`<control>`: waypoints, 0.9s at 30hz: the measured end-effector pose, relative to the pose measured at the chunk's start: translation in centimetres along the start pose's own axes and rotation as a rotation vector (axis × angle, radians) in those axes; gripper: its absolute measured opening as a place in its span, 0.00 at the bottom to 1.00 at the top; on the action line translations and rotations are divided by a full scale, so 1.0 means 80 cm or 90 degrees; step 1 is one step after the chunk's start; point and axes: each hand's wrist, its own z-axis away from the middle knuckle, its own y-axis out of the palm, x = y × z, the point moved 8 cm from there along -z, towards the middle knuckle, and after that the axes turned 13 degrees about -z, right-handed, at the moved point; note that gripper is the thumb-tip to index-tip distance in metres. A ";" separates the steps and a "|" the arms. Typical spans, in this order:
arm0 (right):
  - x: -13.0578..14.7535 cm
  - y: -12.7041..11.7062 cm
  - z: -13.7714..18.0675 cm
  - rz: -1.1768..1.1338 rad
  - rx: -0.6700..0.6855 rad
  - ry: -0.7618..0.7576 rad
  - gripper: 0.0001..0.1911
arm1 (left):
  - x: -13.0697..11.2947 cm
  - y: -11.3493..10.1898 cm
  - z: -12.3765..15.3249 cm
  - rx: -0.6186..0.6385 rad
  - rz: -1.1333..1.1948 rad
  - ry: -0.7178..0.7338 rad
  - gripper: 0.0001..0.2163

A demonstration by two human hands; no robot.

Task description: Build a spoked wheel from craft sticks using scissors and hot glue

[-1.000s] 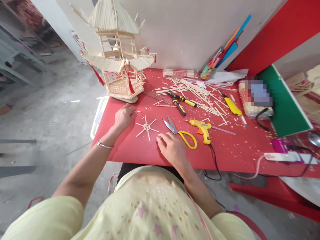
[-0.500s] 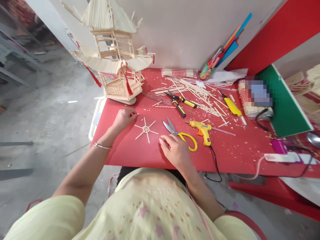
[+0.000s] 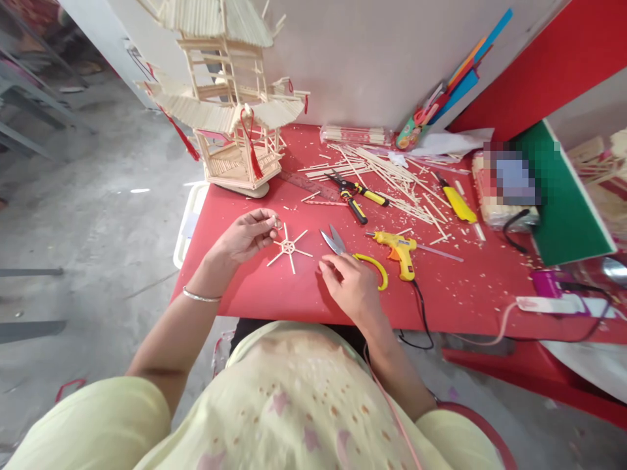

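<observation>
A small six-armed star of thin wooden sticks lies flat on the red tabletop. My left hand is raised at its upper left, thumb and fingertips pinched together; a tiny pale bit seems to be between them, too small to name. My right hand rests on the table to the star's right, fingers loosely curled and thumb apart, with nothing visible in it. It partly covers the yellow-handled scissors, whose blades point up and left. Right of them lies a yellow glue gun with a glue stick in its back.
A stick-built pagoda model with red tassels stands at the back left. Cutting pliers, loose wooden sticks, a ruler and a yellow utility knife lie behind. A green board and power strip are at right.
My left hand has moved right and turned, bringing its pinched fingertips to the star's upper arm. My right hand has shifted slightly, up against the scissors. The view has tilted a little.
</observation>
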 end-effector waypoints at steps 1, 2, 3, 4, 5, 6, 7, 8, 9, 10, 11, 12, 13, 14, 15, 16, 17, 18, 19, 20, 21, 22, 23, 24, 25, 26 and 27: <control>0.000 -0.001 0.001 -0.008 -0.001 0.002 0.10 | 0.001 0.006 0.001 0.007 -0.001 0.004 0.13; 0.002 -0.001 0.001 -0.020 -0.001 0.004 0.10 | 0.002 0.012 0.003 0.013 -0.003 0.006 0.13; 0.004 -0.001 0.000 -0.034 0.001 0.008 0.10 | 0.005 0.020 0.005 0.020 -0.004 0.008 0.13; 0.007 0.000 -0.001 -0.050 0.004 0.014 0.11 | 0.008 0.028 0.008 0.026 -0.004 0.007 0.13; 0.011 0.001 -0.002 -0.065 0.007 0.019 0.12 | 0.011 0.036 0.010 0.032 -0.001 0.006 0.12; 0.015 0.002 -0.004 -0.079 0.008 0.022 0.13 | 0.015 0.045 0.013 0.039 0.005 0.004 0.11; 0.018 0.003 -0.006 -0.088 0.007 0.023 0.14 | 0.019 0.053 0.016 0.043 0.013 0.000 0.11; 0.020 0.002 -0.007 -0.092 0.006 0.023 0.15 | 0.022 0.061 0.020 0.046 0.022 -0.004 0.10; 0.021 0.001 -0.008 -0.086 0.002 0.022 0.16 | 0.025 0.067 0.023 0.046 0.028 -0.007 0.10; 0.019 -0.002 -0.007 -0.064 -0.004 0.022 0.16 | 0.027 0.072 0.025 0.041 0.033 -0.008 0.10; 0.015 -0.006 -0.005 -0.026 -0.011 0.027 0.17 | 0.028 0.075 0.028 0.032 0.037 -0.004 0.10; 0.008 -0.011 -0.001 0.028 -0.019 0.037 0.17 | 0.029 0.077 0.029 0.021 0.041 0.001 0.11; 0.000 -0.016 0.004 0.090 -0.025 0.053 0.18 | 0.030 0.078 0.030 0.008 0.045 0.006 0.10; -0.010 -0.021 0.010 0.153 -0.025 0.074 0.19 | 0.032 0.079 0.030 -0.002 0.051 0.008 0.10; -0.021 -0.026 0.016 0.209 -0.018 0.099 0.21 | 0.035 0.079 0.029 -0.011 0.059 0.005 0.11; -0.032 -0.028 0.023 0.252 -0.002 0.126 0.24 | 0.038 0.079 0.027 -0.017 0.068 -0.001 0.12; -0.043 -0.029 0.029 0.282 0.020 0.150 0.26 | 0.042 0.080 0.026 -0.023 0.077 -0.008 0.14; -0.051 -0.029 0.034 0.301 0.044 0.170 0.28 | 0.045 0.082 0.024 -0.025 0.086 -0.016 0.16; -0.057 -0.028 0.038 0.313 0.065 0.183 0.30 | 0.049 0.084 0.022 -0.024 0.095 -0.022 0.16; -0.061 -0.028 0.041 0.319 0.084 0.188 0.31 | 0.051 0.086 0.021 -0.021 0.102 -0.027 0.15; -0.063 -0.027 0.042 0.321 0.099 0.187 0.33 | 0.054 0.088 0.020 -0.020 0.108 -0.033 0.14; -0.064 -0.026 0.042 0.319 0.110 0.182 0.35 | 0.056 0.090 0.020 -0.021 0.115 -0.040 0.14; -0.064 -0.025 0.041 0.313 0.120 0.175 0.36 | 0.057 0.092 0.020 -0.024 0.122 -0.045 0.14; -0.063 -0.025 0.040 0.305 0.130 0.169 0.37 | 0.058 0.093 0.020 -0.028 0.129 -0.048 0.15; -0.062 -0.023 0.039 0.294 0.141 0.163 0.38 | 0.059 0.093 0.020 -0.031 0.135 -0.050 0.15; -0.061 -0.022 0.038 0.286 0.152 0.159 0.39 | 0.059 0.094 0.021 -0.031 0.139 -0.050 0.15; -0.061 -0.020 0.037 0.282 0.160 0.156 0.40 | 0.059 0.095 0.021 -0.031 0.141 -0.049 0.14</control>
